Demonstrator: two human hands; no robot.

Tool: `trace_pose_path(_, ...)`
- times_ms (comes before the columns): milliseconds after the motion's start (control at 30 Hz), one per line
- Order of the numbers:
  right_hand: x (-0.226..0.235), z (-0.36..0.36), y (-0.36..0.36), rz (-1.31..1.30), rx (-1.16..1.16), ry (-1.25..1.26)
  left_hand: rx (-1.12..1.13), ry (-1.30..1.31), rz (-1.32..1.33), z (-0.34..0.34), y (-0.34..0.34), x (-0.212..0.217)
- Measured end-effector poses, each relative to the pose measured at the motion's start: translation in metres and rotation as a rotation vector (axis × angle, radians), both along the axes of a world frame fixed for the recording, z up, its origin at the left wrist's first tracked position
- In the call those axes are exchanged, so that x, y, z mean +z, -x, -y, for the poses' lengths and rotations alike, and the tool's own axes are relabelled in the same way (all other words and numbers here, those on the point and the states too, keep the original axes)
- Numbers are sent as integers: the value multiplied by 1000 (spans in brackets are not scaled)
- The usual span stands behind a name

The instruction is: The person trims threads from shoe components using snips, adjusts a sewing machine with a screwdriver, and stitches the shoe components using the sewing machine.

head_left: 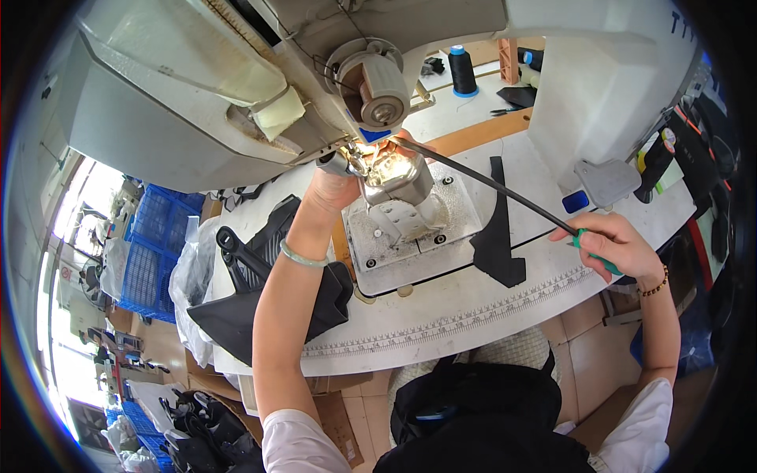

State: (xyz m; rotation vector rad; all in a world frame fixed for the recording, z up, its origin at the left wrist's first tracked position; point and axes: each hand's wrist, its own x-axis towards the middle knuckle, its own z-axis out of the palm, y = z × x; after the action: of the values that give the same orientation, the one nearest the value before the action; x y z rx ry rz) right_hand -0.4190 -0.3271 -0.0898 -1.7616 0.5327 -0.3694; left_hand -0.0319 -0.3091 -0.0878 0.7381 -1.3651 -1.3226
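Observation:
My left hand (335, 189) reaches in at the needle area of a sewing machine, beside its lit metal post bed (398, 185). Most of its fingers are hidden by the machine parts; a bit of skin shows beyond the post. From there a long, thin black strip (497, 188) runs straight and taut down to the right. At its near end my right hand (611, 243) is closed, with the strip at its fingertips and a green-handled tool (605, 262) in the palm. A small metal tip of that tool pokes out; its exact kind I cannot make out.
Left of the post lie dark sewn pieces (272, 299); right of it, a flat black cut piece (501, 244). The machine arm (181, 102) hangs overhead. A ruler strip (449, 319) follows the table's front edge. A black thread cone (463, 72) stands behind; blue crates (158, 244) stand left.

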Motion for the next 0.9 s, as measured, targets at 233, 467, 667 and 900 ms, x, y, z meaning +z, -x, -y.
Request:
trace_pose_path(233,8,8,0,-20,-4,45,-7,29,-40,0,2,2)
trace_pose_path(467,39,29,8,-117,14,144,-146,-3,-138,4,0,0)
trace_pose_path(667,53,36,9,-155,28,207,-284,-26,-144,9,-2,-2)
trace_pose_path(900,53,27,12,-144,-31,355,-233,-45,-233,11,-4,-7)
